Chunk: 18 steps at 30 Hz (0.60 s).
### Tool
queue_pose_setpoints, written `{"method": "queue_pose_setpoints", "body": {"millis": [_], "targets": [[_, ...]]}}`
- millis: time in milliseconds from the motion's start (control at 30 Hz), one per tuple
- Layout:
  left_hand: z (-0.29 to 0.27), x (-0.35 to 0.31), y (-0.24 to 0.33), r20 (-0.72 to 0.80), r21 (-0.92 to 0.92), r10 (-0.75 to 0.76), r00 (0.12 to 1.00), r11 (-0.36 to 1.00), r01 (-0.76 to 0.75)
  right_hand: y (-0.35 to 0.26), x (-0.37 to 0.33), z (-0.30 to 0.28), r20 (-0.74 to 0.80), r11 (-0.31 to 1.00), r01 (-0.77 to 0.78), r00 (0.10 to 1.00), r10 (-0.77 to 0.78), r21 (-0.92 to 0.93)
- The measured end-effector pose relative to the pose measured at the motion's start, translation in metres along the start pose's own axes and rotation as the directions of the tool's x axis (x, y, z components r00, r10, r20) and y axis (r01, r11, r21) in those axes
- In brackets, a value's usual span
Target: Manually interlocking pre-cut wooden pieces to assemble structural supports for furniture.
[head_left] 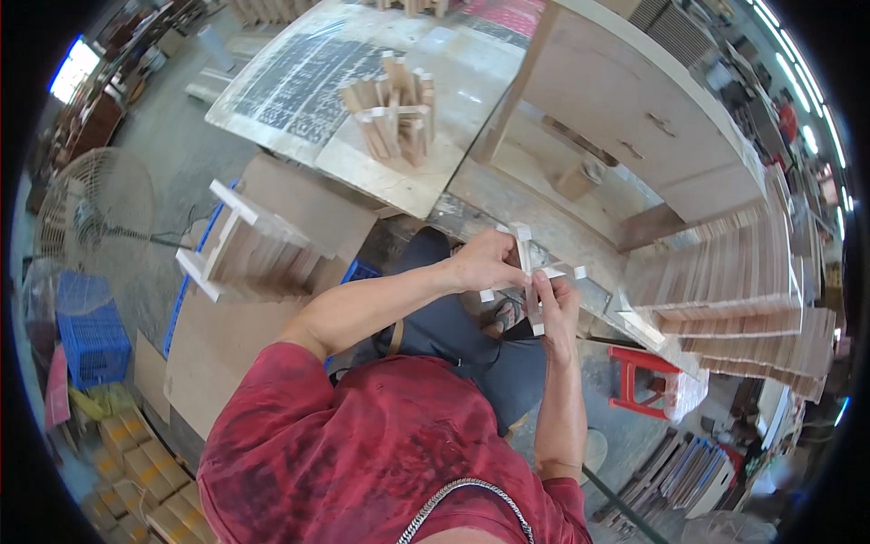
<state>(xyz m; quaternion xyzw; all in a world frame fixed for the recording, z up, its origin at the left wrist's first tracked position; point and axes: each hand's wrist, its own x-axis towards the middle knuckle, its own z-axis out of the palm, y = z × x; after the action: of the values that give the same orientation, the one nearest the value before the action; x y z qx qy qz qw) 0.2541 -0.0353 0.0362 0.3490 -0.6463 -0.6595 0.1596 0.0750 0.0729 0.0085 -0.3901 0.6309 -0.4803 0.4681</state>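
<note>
In front of my lap I hold a cross of pale wooden strips (525,247) with white ends. My left hand (488,259) grips it from the left, fingers closed near the crossing. My right hand (557,308) pinches it from the right, the thumb pressed on the wood close to the crossing. The joint itself is partly hidden by my fingers. A bundle of similar wooden pieces (394,104) stands on the worktable (426,186) ahead of me.
To my left, a stack of wooden strips (263,258) rests on a brown board (217,354). A large wooden cabinet (634,118) and stacked slats (716,272) stand to the right. Also about are a red stool (627,385), a fan (95,204) and a blue crate (91,326).
</note>
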Motion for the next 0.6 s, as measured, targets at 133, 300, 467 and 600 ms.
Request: {"method": "queue_pose_setpoints", "body": {"millis": [133,300,467,600], "targets": [[-0.009,-0.008,-0.052,-0.11,-0.174,0.076,0.991,0.98,-0.094,0.009,0.014,0.024,0.114,0.991,-0.083,0.991,0.071,0.108],[-0.058,-0.057,-0.016,-0.323,-0.287,0.241,0.915,0.896,-0.338,-0.037,0.027,0.054,0.26,0.987,0.158,0.955,-0.145,-0.029],[-0.087,-0.097,0.027,-0.493,-0.218,0.342,0.8,0.842,-0.494,-0.074,0.032,0.049,-0.115,0.859,0.507,0.852,-0.512,-0.07],[-0.101,-0.117,0.035,-0.511,-0.094,0.303,0.805,0.91,-0.403,-0.114,0.026,0.076,0.42,0.917,-0.142,0.907,-0.03,0.374]]}}
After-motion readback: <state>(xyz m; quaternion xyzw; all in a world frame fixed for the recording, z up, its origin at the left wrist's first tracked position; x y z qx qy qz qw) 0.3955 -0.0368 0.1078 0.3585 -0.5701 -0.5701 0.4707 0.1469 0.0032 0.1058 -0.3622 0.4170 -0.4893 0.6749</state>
